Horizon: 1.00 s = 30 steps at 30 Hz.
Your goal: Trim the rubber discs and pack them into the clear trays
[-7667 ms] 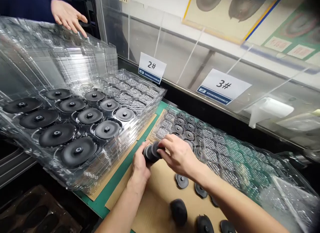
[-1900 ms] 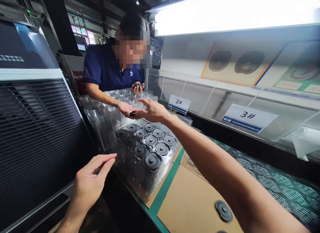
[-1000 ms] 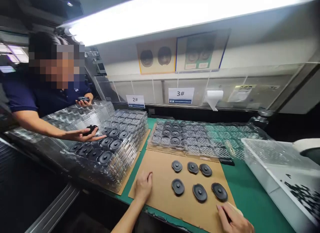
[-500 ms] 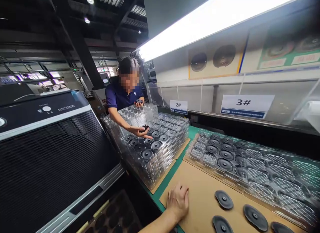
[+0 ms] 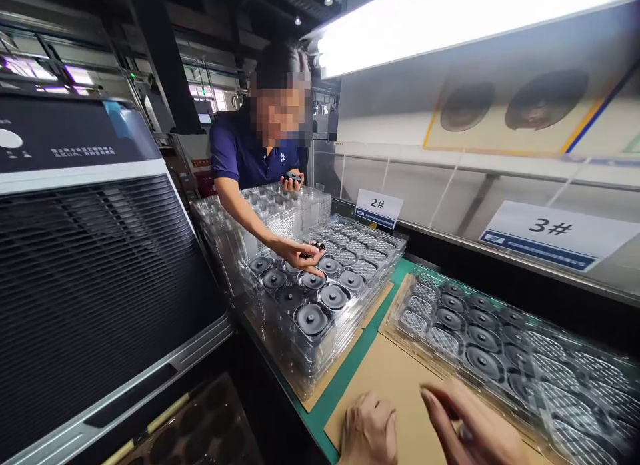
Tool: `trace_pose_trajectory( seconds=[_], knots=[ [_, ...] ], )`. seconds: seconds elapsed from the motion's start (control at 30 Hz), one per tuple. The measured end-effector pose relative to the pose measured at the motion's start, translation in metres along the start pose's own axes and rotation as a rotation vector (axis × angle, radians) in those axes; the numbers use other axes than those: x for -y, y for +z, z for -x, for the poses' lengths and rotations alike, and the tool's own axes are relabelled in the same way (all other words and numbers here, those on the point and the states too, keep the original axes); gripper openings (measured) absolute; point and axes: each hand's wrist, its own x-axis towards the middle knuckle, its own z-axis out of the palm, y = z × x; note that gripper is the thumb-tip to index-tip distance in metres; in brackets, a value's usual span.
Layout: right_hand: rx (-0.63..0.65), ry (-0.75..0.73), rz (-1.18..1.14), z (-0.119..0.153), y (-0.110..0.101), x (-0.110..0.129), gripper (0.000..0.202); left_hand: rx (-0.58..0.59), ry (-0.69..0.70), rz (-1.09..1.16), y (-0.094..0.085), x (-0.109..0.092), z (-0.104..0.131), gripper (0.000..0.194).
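Note:
My left hand (image 5: 369, 428) rests on the brown cardboard (image 5: 395, 378) with its fingers curled in; nothing shows in it. To its right, my right hand (image 5: 470, 422) is above the board, a little blurred. Its thumb and forefinger come together at the tips, and whatever may be between them cannot be made out. Beyond my right hand lies a clear plastic tray (image 5: 443, 342) with several dark round discs (image 5: 483, 362), each with a central knob, in some pockets; other pockets show a crosshatched pattern.
At left, a co-worker's hand (image 5: 300, 255) holds dark pieces over a stack of clear trays (image 5: 320, 358) filled partly with discs. The co-worker's other hand (image 5: 293, 180) holds another piece. Signs 2# (image 5: 379, 208) and 3# (image 5: 555, 232) stand behind. A large black-grilled machine (image 5: 95, 272) stands left.
My right hand has come into view at the lower right. The view has shifted, and the loose discs on the cardboard no longer show. The co-worker's near hand has moved over the tray.

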Motion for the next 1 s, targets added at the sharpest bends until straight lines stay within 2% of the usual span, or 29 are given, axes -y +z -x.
trace_pose_trajectory(
  seconds=[0.07, 0.17, 0.23, 0.33, 0.43, 0.6, 0.7, 0.77, 0.83, 0.9, 1.0],
  knots=[
    [0.116, -0.134, -0.028, -0.057, 0.014, 0.031, 0.029, -0.047, -0.024, 0.006, 0.011, 0.004, 0.004, 0.023],
    [0.158, -0.219, 0.116, -0.133, 0.049, 0.076, 0.030, -0.105, -0.056, 0.011, 0.023, 0.008, 0.008, 0.027],
    [0.238, -0.219, 0.218, -0.166, 0.075, 0.098, 0.024, -0.083, -0.076, 0.022, 0.024, 0.008, 0.009, 0.026],
    [0.320, -0.223, 0.293, -0.192, 0.107, 0.118, 0.019, -0.033, -0.111, 0.054, 0.017, 0.005, 0.007, 0.022],
    [0.379, -0.222, 0.380, -0.202, 0.124, 0.129, 0.018, -0.020, -0.111, 0.107, 0.008, 0.002, 0.004, 0.021],
    [0.439, -0.224, 0.506, -0.207, 0.133, 0.138, 0.015, -0.071, -0.050, 0.191, 0.002, 0.003, 0.005, 0.020],
    [0.437, -0.227, 0.539, -0.209, 0.136, 0.141, 0.016, -0.152, -0.046, 0.341, -0.003, 0.000, 0.004, 0.019],
    [0.423, -0.241, 0.531, -0.211, 0.133, 0.144, 0.017, -0.158, -0.107, 0.516, -0.010, -0.003, 0.001, 0.016],
    [0.395, -0.265, 0.493, -0.210, 0.120, 0.149, 0.020, -0.121, -0.186, 0.684, -0.020, -0.007, -0.001, 0.015],
    [0.365, -0.290, 0.446, -0.198, 0.094, 0.150, 0.022, -0.080, -0.248, 0.780, -0.032, -0.008, 0.002, 0.023],
    [0.381, -0.344, 0.297, -0.149, 0.041, 0.137, 0.020, -0.004, -0.294, 1.032, -0.054, -0.011, 0.024, 0.052]
  ],
)
